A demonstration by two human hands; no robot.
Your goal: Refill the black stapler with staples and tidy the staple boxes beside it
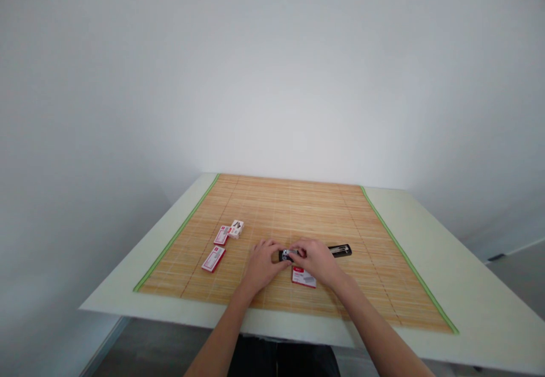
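A black stapler [339, 250] lies on the bamboo mat [298, 212], its right end sticking out past my hands. My left hand [263, 263] rests on the mat with its fingers curled against the stapler's left end. My right hand [314, 260] lies over the stapler's middle, fingers bent and pinching at its metal part. A red and white staple box [303, 278] sits just under my right hand, partly hidden by it.
Two more red and white staple boxes [214, 258] [222, 234] and a small white box [237, 229] lie on the mat to the left. The mat has green side edges and covers a pale table [468, 263] set against a white wall.
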